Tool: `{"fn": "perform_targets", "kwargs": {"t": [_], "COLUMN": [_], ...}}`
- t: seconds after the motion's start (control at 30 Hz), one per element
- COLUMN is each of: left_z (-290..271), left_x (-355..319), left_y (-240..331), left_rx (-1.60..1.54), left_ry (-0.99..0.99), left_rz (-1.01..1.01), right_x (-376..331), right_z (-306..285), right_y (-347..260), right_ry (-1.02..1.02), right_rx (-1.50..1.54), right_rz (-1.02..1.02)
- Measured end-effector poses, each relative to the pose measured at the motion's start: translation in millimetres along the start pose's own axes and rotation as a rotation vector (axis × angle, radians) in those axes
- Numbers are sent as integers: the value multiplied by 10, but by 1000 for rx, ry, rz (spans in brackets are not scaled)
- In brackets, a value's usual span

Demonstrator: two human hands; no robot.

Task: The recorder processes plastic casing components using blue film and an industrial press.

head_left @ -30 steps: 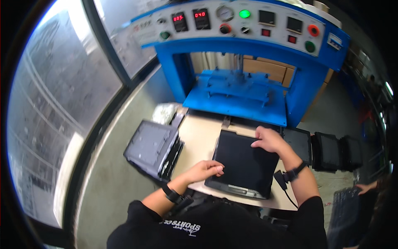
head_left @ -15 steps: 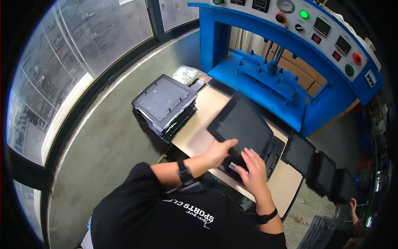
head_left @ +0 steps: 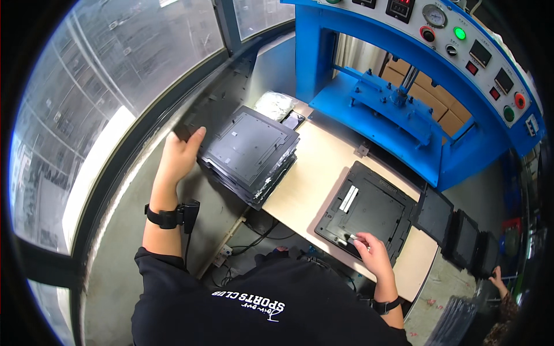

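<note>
My left hand (head_left: 182,153) grips the edge of a thin dark panel (head_left: 225,86), blurred by motion and held tilted at the far left side of a stack of grey-black panels (head_left: 248,141). On the table's right part lies a black plastic panel (head_left: 375,210) with a raised frame and a white strip (head_left: 349,199) on it. Over that panel's near edge, my right hand (head_left: 374,252) is closed, thumb against fingers, on a small pale piece (head_left: 353,236), too small and blurred to name.
A blue press machine (head_left: 381,109) with a control panel stands behind the light tabletop (head_left: 309,167). A clear plastic bag (head_left: 274,105) lies behind the stack. More black panels (head_left: 434,210) line the right side, where another person's hand (head_left: 496,278) shows. Cables hang below the table.
My left hand has carried the dark panel from the table's middle to the left, beside the stack. The black panel beneath is now uncovered. My right hand has come away from the carried panel.
</note>
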State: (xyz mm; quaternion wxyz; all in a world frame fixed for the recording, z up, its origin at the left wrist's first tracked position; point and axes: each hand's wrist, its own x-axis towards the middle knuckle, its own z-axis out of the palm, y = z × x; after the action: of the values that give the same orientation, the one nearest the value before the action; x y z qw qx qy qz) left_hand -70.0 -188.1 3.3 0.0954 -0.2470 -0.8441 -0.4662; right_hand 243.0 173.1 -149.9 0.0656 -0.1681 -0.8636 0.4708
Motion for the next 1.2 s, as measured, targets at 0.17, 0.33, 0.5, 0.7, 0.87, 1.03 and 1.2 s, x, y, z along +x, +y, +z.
{"fn": "perform_targets", "kwargs": {"t": [0.17,0.33,0.5,0.7,0.87,1.03,1.2], "left_z": [442,751,793,849,1557,1952,2228], "left_x": [105,-205,28,71,-359,-849,-1381], "left_y": [-476,-1144,-889,21,409,758,915], "left_rx": [844,995,702,-270,-397,-224,-31], "left_ry": [-173,-316,-650,-555,-1073,-1296,-1337], "left_rz": [498,499,488,265,319,421,499], "right_x": [197,195,-161,-463,-1341,-3189,-4314], "right_z": [347,630,728,1077,1710,3173,3888], "right_y": [-344,-396,-356,-291,485,1473,1654], "right_ry": [-86,-45,222,464,479,468,166], "right_rx": [-69,-185,-162,14,106,104,349], "right_rz": [36,53,157,309,636,1447,1600]}}
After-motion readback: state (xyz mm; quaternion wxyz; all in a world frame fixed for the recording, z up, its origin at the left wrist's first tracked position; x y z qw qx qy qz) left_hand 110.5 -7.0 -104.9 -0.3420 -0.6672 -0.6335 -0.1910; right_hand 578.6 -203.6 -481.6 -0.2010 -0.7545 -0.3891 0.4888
